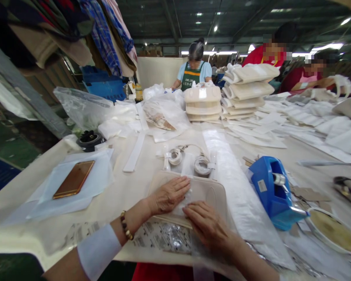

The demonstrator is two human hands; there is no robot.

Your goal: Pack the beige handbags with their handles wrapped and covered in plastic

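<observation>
both hands lay flat and open on the cream pouch (206, 191), left hand (168, 195) farther in, right hand (206, 226) nearer; its long axis ran crosswise.

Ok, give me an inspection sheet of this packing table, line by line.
Surface: long table under a pale cover, crowded.
Job's things: cream pouch in clear wrap, lying flat; printed plastic bags under its near edge.
Clutter: blue tape dispenser, gold phone, tape roll, round dish, stacks of cream pouches.
Grippers: left hand flat on the pouch; right hand pressing its near edge; both open.
Cables: two coiled white cords behind the pouch.
Surroundings: three people at the far side, hanging clothes top left.
</observation>
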